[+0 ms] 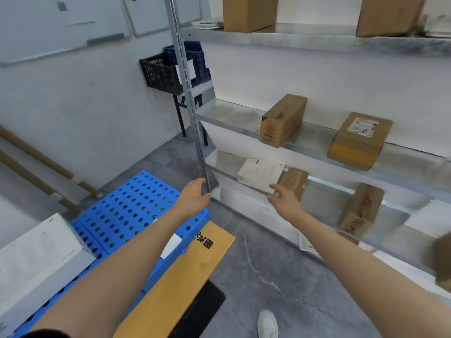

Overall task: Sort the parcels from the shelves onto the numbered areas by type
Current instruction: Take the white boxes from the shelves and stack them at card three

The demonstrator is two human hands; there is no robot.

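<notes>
Left top-shelf box [249, 13] and right top-shelf box [390, 15]: tops cropped by upper edge. Brown parcel [443, 259]: blurred, cut by right edge. White box [36, 259]: cut by left edge. Labelled carton [361, 140]: print illegible.

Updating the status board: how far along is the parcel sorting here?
Looks done: a large white box on the blue pallet, a flat yellow box at its edge. In hand: nothing gripped; left hand and right hand, both open, reach toward the white parcel on a low shelf. Left: that parcel plus several brown boxes on the shelves.
</notes>
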